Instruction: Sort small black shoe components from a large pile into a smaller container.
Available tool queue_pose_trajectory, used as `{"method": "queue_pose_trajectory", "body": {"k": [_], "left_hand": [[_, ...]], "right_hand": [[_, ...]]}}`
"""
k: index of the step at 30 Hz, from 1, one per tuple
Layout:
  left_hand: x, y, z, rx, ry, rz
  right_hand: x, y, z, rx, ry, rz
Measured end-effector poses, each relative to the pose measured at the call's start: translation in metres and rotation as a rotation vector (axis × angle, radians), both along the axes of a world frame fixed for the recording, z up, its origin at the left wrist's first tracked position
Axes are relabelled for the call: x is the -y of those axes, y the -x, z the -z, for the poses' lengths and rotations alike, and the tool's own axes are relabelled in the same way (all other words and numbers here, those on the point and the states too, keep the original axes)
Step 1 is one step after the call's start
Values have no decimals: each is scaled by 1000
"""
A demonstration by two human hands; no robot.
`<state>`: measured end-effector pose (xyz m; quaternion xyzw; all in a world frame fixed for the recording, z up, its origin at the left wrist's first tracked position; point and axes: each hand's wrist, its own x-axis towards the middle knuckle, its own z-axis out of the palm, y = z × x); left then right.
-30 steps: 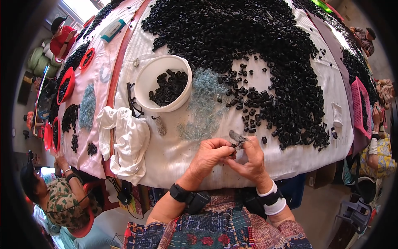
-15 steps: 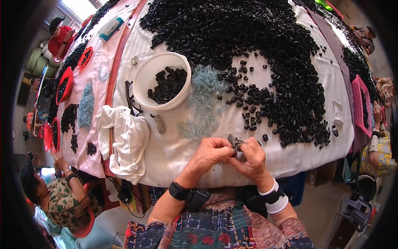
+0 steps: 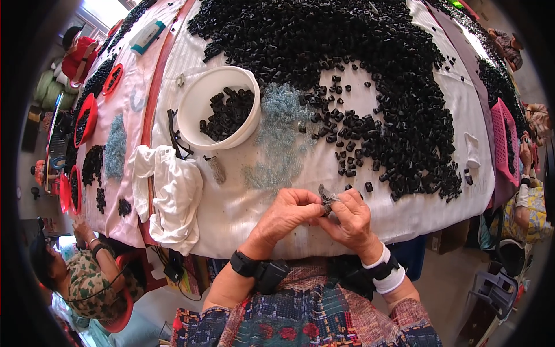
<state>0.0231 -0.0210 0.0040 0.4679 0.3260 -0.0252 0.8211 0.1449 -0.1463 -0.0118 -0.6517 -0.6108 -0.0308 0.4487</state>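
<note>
Near the table's front edge, my left hand (image 3: 288,215) and my right hand (image 3: 351,221) meet, fingers bent in a pinch. A small crumpled grey fabric-like piece (image 3: 327,198) pokes up from between thumb and fingers of my right hand. The fingertips of my left hand press together right beside it; what they pinch is hidden. Ahead of my hands lies a loose pile of small clear bluish pieces (image 3: 278,139). Left of that stands a white bucket (image 3: 250,124) holding small black parts (image 3: 226,115). A similar grey piece (image 3: 217,170) lies below the bucket.
A large heap of black cylindrical parts (image 3: 347,34) covers the far and right side of the white-covered table (image 3: 243,231). White cloth (image 3: 167,191) and a black strap (image 3: 176,136) lie at left. Red baskets (image 3: 87,118), a pink basket (image 3: 504,141) and co-workers flank both sides.
The view has shifted slightly, so the table things sit a little further left. Both hands stay together at the grey piece, with only small finger movements.
</note>
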Motion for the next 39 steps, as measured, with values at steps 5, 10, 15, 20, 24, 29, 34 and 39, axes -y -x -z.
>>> {"method": "queue_pose_trajectory", "body": {"k": [5, 10, 15, 20, 24, 29, 34, 39], "left_hand": [[0, -1, -2, 6, -37, -7], [5, 2, 3, 92, 62, -113], [5, 3, 2, 109, 126, -139], [6, 4, 4, 98, 75, -107], [2, 6, 7, 114, 92, -92], [1, 7, 8, 158, 150, -92], [0, 8, 5, 133, 129, -81], [-4, 7, 8, 116, 123, -33]], "right_hand": [[-1, 0, 2, -3, 22, 7], [-1, -1, -2, -133, 36, -8], [7, -4, 1, -537, 93, 66], [5, -1, 1, -742, 80, 60], [6, -3, 4, -846, 131, 11], [7, -5, 1, -880, 142, -17], [6, -4, -4, -744, 157, 10], [7, -6, -7, -565, 167, 12]]}}
